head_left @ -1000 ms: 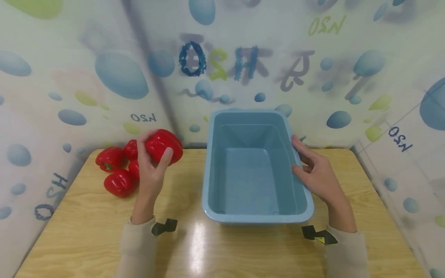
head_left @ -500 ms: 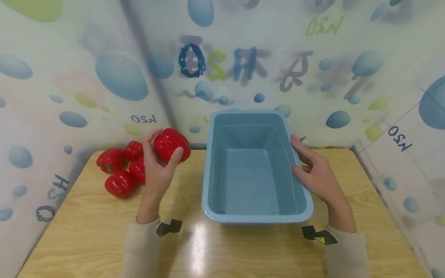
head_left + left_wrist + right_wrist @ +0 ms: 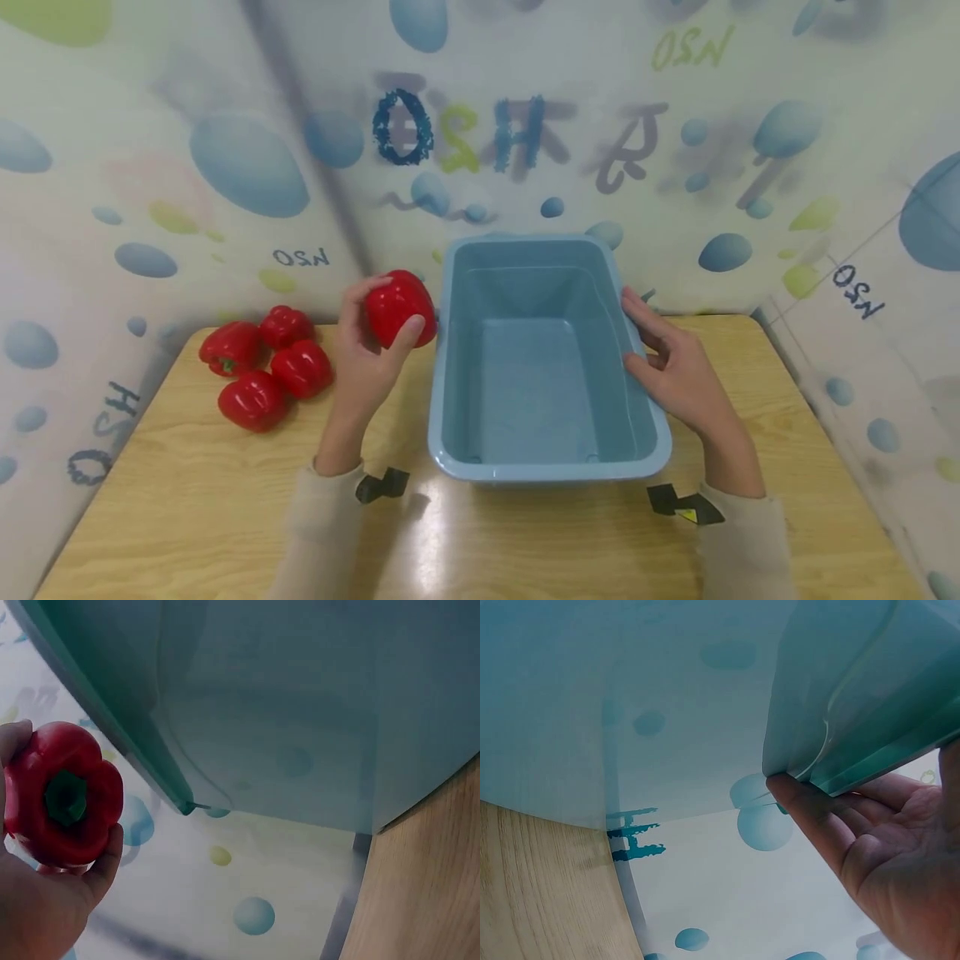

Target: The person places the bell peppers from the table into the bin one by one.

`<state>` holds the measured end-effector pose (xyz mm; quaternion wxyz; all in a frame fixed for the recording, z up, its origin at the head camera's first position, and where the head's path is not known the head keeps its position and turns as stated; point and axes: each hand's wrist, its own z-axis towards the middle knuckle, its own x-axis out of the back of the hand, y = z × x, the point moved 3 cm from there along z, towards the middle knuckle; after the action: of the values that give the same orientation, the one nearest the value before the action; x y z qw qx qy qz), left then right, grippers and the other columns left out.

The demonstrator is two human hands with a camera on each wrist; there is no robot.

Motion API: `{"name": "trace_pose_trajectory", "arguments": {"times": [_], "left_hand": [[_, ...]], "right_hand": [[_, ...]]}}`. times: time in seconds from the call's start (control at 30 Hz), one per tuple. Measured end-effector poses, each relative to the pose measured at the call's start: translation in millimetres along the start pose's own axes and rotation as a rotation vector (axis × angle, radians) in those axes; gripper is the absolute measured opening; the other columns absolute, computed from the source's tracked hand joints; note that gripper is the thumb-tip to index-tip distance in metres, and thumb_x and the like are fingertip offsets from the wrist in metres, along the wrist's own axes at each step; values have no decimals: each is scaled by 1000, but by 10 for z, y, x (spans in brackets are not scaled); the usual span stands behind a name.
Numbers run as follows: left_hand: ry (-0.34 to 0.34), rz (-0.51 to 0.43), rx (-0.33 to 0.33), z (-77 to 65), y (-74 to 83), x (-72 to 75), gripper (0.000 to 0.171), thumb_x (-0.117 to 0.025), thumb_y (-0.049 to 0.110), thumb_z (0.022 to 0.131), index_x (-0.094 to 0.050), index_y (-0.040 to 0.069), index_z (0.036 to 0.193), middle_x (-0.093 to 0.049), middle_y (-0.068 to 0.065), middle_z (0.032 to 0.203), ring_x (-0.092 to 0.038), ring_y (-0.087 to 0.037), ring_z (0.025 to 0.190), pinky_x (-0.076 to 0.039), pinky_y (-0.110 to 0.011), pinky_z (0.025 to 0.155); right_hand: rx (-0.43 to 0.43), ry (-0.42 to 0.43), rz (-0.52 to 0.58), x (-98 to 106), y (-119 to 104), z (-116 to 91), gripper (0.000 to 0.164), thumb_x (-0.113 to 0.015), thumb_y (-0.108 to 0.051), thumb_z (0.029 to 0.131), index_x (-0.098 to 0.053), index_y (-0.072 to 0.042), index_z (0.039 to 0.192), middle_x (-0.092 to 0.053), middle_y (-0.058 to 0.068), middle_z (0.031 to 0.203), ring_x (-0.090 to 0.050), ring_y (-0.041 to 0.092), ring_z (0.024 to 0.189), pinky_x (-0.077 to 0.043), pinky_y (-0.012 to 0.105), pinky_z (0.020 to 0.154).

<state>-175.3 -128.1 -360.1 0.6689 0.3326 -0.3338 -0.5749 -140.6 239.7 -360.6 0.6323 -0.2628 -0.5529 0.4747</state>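
Observation:
My left hand (image 3: 365, 367) grips a red bell pepper (image 3: 393, 310), held up just left of a blue plastic basin (image 3: 547, 473). In the left wrist view the pepper's green stem end (image 3: 66, 798) faces the camera, with fingers and thumb around its sides. The basin stands on the table, and nothing lies inside it. On its right rim my right hand (image 3: 681, 375) keeps hold, thumb near the top edge. From the right wrist view, the fingers (image 3: 810, 806) reach beneath the overhanging rim (image 3: 900, 761).
Several more red bell peppers (image 3: 302, 368) sit clustered at the back left of the wooden table (image 3: 187, 500). A patterned wall covering (image 3: 480, 108) rises directly behind the table and along both sides.
My left hand has carried the pepper rightward, from over the cluster to beside the basin's left rim, uncovering the peppers behind it. The right hand stays at the rim.

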Motion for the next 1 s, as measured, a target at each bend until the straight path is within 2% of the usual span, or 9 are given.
{"name": "trace_pose_trajectory", "arguments": {"times": [0.17, 0.33, 0.47, 0.6, 0.8, 1.0], "left_hand": [[-12, -13, 1, 6, -6, -71, 73, -81, 4, 85, -44, 10, 149, -56, -1, 151, -55, -28, 138, -59, -27, 105], [-17, -47, -25, 28, 23, -117, 77, -83, 2, 83, -44, 12, 148, -54, -8, 155, -54, -29, 141, -58, -29, 107], [-46, -18, -57, 27, 29, -181, 76, -81, 2, 85, -47, 11, 152, -54, -5, 155, -55, -26, 139, -59, -29, 106], [-67, 3, -60, 19, 34, -260, 79, -83, 5, 85, -45, 12, 154, -54, 0, 155, -55, -24, 140, -59, -30, 106], [-74, -23, -59, -4, 47, -324, 80, -85, -1, 80, -43, 4, 147, -49, -7, 158, -52, -26, 143, -57, -30, 109], [-131, 7, -80, -5, 35, -372, 85, -88, 1, 79, -47, 10, 152, -49, -2, 158, -52, -22, 143, -57, -31, 109]], "right_hand": [[2, -2, -2, -6, -2, 3, 68, -57, 7, 96, -40, -2, 161, -33, 13, 173, -45, 50, 148, -52, 5, 90], [7, -4, -4, -14, 3, 7, 67, -57, 7, 96, -40, -2, 161, -33, 13, 173, -45, 50, 148, -52, 6, 90], [10, -4, -2, -9, 6, 3, 67, -57, 7, 96, -40, -1, 161, -33, 13, 173, -45, 50, 148, -52, 5, 90], [16, 2, -8, -2, 10, -1, 67, -57, 8, 96, -40, -1, 161, -34, 13, 172, -46, 50, 147, -52, 5, 90], [10, 5, -9, -9, 21, -4, 68, -58, 8, 95, -41, -1, 160, -34, 14, 172, -47, 50, 147, -52, 5, 89], [10, 8, -9, -6, 18, -2, 68, -58, 7, 95, -42, -2, 160, -34, 13, 172, -46, 50, 147, -53, 6, 89]]}}
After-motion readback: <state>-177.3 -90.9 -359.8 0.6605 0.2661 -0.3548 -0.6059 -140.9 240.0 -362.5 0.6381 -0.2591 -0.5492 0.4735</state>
